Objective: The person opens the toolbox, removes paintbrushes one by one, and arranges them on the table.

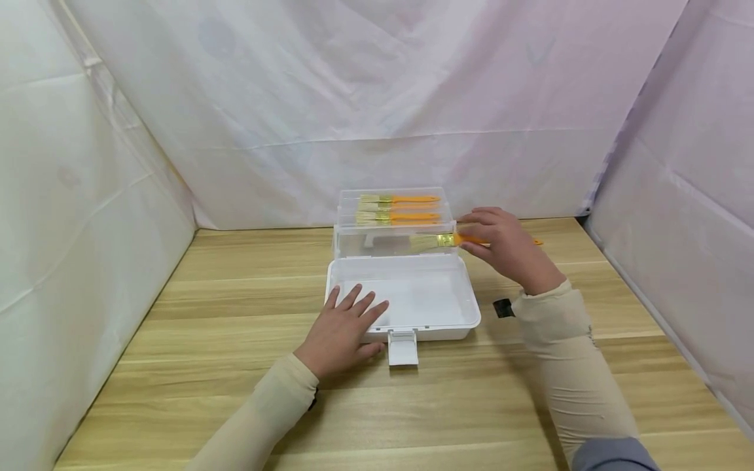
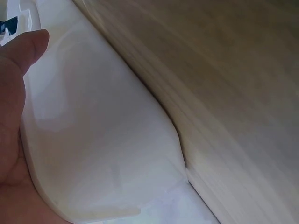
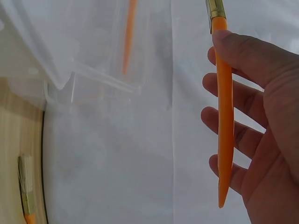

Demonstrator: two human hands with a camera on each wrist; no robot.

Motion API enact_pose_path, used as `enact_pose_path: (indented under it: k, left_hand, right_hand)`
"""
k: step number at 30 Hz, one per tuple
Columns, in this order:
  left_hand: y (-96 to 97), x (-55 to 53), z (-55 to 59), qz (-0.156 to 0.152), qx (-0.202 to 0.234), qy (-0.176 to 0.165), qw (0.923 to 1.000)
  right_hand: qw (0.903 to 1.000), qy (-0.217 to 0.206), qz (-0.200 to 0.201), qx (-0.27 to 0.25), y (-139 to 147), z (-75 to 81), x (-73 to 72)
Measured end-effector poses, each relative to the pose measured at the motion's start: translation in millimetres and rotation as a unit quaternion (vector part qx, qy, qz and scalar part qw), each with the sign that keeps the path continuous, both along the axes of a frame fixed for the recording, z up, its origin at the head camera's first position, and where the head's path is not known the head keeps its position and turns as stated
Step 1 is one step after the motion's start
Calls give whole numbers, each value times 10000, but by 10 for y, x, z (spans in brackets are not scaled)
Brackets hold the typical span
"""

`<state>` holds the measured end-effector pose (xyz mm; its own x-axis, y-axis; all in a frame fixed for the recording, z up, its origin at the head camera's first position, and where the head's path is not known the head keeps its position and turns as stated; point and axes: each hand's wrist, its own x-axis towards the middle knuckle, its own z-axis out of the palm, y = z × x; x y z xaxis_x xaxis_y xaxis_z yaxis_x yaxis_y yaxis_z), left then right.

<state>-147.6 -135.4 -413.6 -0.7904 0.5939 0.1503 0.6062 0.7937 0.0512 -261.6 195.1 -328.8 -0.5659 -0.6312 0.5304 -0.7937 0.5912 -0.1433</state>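
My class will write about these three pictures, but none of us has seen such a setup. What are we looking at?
There is no machine here, just a person's bare left hand and right hand. The wide picture comes from a camera worn on the head; the two close-ups come from cameras worn on the wrists. On the wooden table stands an open white plastic box whose clear upper compartment holds orange-handled paintbrushes. The left hand rests spread out at the box's front left corner. The right hand holds another paintbrush by its orange handle. The right wrist picture also shows part of a loose paintbrush on the table.
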Motion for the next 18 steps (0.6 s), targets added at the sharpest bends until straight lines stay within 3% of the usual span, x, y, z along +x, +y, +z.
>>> enact_pose_path:
  k: [6,18]
  left_hand:
    - [2,-6,-9,-15,-20,50,10000]
    - [-5,-8,-31,-2,-49,57,10000]
  right_hand:
    - [9991,-291,-306,-83,234,-41,1]
    - [9923,-833,-919,7,798,-320,40]
